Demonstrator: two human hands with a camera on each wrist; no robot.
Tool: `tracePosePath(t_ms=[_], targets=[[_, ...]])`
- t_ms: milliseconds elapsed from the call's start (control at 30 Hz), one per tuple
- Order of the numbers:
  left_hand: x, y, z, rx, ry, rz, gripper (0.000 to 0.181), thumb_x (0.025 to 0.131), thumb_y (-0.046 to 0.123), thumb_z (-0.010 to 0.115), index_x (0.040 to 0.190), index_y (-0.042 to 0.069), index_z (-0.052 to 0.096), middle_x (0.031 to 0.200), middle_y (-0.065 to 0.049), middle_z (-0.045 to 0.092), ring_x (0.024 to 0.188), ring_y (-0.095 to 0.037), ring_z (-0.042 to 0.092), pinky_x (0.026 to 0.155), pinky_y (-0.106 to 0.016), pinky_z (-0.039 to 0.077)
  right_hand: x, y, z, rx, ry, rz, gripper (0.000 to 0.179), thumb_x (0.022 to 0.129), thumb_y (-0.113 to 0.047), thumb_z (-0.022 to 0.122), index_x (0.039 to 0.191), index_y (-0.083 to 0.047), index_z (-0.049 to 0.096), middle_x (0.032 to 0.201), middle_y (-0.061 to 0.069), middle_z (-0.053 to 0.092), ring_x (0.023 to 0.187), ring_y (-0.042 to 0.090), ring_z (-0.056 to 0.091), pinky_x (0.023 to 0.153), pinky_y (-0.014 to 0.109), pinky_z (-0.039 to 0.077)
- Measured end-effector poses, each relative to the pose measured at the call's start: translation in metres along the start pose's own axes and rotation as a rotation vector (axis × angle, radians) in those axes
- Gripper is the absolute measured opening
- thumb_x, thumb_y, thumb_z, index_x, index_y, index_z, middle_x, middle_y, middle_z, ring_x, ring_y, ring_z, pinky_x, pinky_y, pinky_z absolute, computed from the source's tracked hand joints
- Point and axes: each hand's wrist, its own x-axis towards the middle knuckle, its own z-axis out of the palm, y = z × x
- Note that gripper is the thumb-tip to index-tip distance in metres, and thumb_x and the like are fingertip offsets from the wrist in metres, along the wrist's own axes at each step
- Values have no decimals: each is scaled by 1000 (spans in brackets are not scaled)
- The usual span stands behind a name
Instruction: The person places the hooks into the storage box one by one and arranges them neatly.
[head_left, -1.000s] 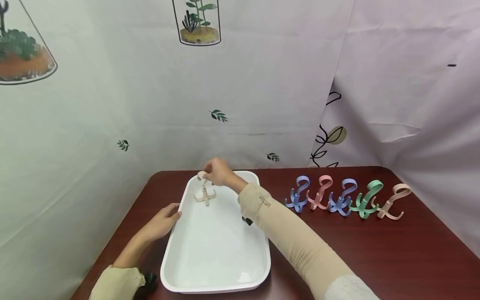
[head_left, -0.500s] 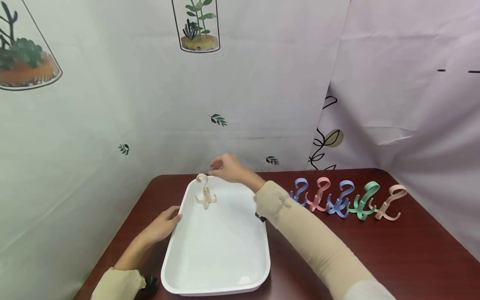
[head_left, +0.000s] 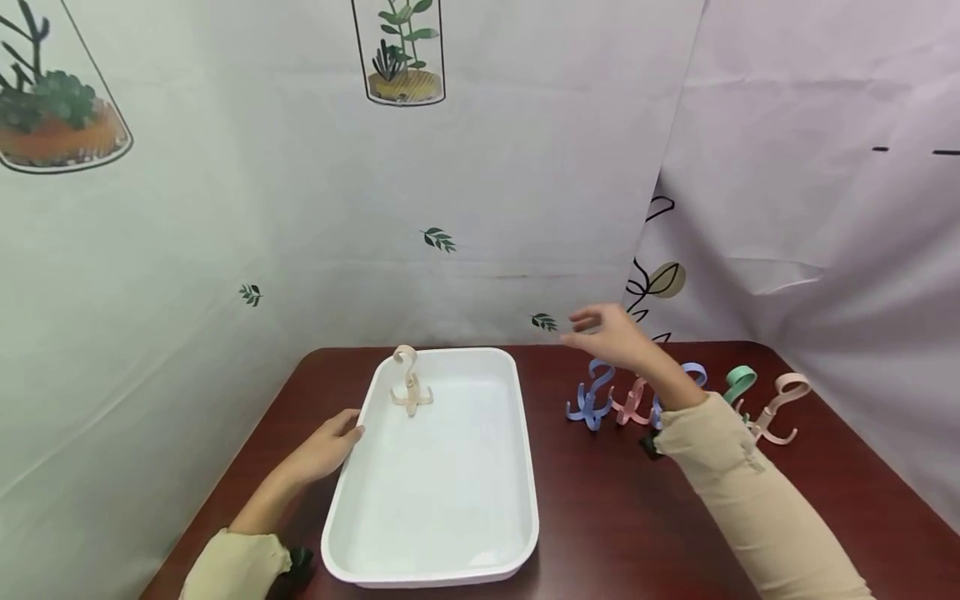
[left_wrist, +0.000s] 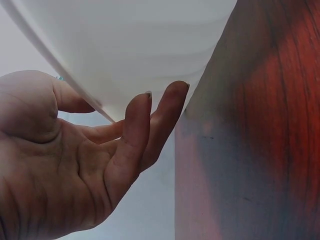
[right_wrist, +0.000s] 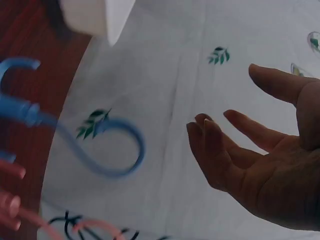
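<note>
A white rectangular tray [head_left: 442, 492] lies on the table, with a beige multi-prong hanging hook [head_left: 412, 393] standing inside its far left corner. My left hand [head_left: 324, 450] holds the tray's left side. In the left wrist view its thumb goes over the rim and its fingers lie against the tray's outer wall [left_wrist: 145, 45]. Raised in the air right of the tray, my right hand [head_left: 611, 337] is empty, fingers loosely bent and thumb apart. Just below it stands a blue hook [head_left: 590, 407], which the right wrist view shows left of the hand.
To the right of that blue hook, a row holds a pink hook [head_left: 632, 407], another blue hook [head_left: 694, 373], a green hook [head_left: 739, 383] and a beige hook [head_left: 774, 412]. My right forearm partly covers them. A patterned white cloth [head_left: 480, 167] hangs behind the dark red table [head_left: 600, 517].
My right hand has let go of the beige hook in the tray and moved right, to above the row of hooks. My left hand has stayed at the tray's side.
</note>
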Motion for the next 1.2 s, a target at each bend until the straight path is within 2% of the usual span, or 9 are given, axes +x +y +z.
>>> tracePosePath(t_ms=[100, 300, 667, 967, 1067, 1200], targets=[[2, 0, 0, -2, -3, 3, 43, 104, 12, 44, 139, -13, 39, 121, -30, 58, 99, -34, 66, 80, -49, 57, -13, 16, -9, -44, -16, 38, 53, 95, -24, 68, 136, 5, 53, 131, 29, 58, 118, 44, 58, 92, 52, 52], [2, 0, -1, 2, -1, -8, 43, 104, 12, 43, 139, -13, 38, 121, -30, 58, 99, -34, 66, 80, -49, 57, -23, 34, -10, -96, -19, 24, 48, 93, -18, 70, 132, 7, 57, 125, 28, 62, 116, 43, 59, 92, 54, 51], [1, 1, 2, 2, 0, 0, 43, 105, 12, 44, 139, -13, 39, 123, -31, 57, 100, -34, 65, 80, -49, 56, -22, 51, -2, -157, 43, 2, 35, 84, -8, 78, 113, 9, 68, 109, 24, 69, 101, 37, 65, 84, 51, 54], [1, 0, 3, 4, 5, 7, 42, 105, 12, 43, 139, -13, 39, 123, -31, 57, 100, -34, 65, 80, -49, 56, -21, 62, 5, -156, 94, 6, 21, 86, -5, 75, 105, 3, 74, 103, 20, 70, 90, 29, 65, 74, 43, 55], [-1, 2, 3, 1, 2, 6, 43, 105, 12, 43, 140, -12, 38, 123, -31, 57, 100, -34, 65, 80, -49, 56, -20, 63, 7, -153, 115, -8, 19, 86, -6, 75, 104, 1, 75, 104, 18, 70, 88, 28, 64, 72, 41, 53], [-2, 5, 4, -7, -4, 1, 43, 105, 13, 42, 141, -11, 38, 124, -30, 57, 100, -34, 66, 80, -49, 56, -18, 63, 9, -124, 110, 7, 20, 88, -8, 75, 106, 1, 74, 113, 22, 66, 86, 27, 63, 66, 36, 52]])
